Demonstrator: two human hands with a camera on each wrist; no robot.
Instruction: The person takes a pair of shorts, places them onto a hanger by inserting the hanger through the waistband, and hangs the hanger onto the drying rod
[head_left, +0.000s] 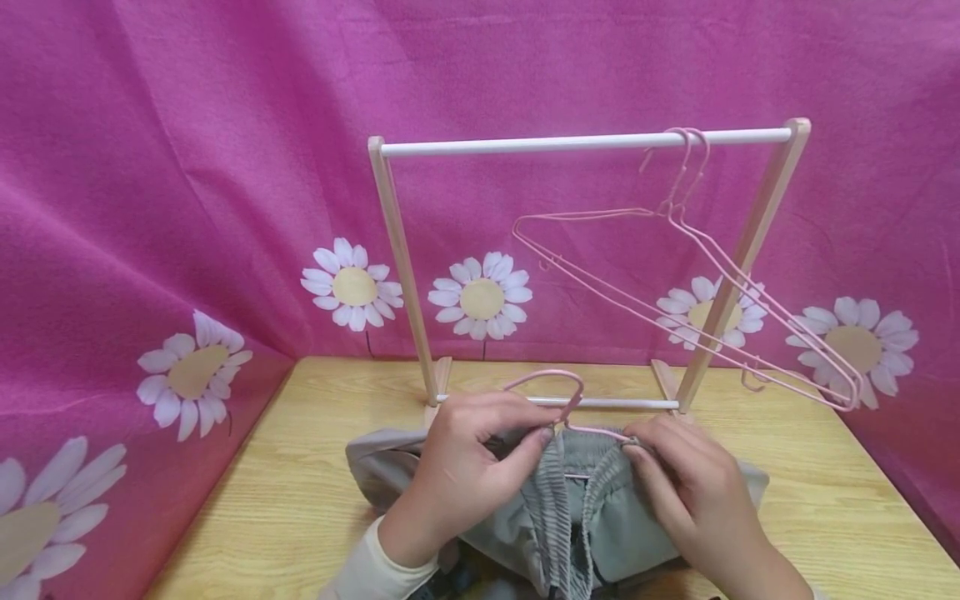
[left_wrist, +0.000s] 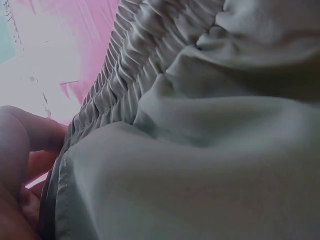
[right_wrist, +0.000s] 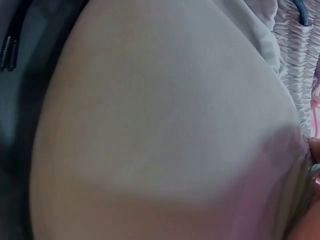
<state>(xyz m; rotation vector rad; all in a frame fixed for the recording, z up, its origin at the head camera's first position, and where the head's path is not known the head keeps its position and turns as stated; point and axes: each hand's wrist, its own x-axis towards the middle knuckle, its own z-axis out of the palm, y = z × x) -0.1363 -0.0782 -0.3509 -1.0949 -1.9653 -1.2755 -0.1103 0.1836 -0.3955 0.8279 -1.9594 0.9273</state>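
Beside your left hand [head_left: 476, 467], the hook [head_left: 580, 390] of a thin pink hanger [head_left: 596, 430]

That hand pinches the gathered waistband [head_left: 553, 492] of a grey-green cloth garment [head_left: 626, 533] at the hook's base; your right hand [head_left: 690, 475] pinches it further right. Between them the hanger's visible shoulder runs left to right; the white-barred wooden rack [head_left: 525, 146] stands ahead of both

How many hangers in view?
3: two hangers on the top bar, toward its right end; one hanger at the garment, partly hidden by it.
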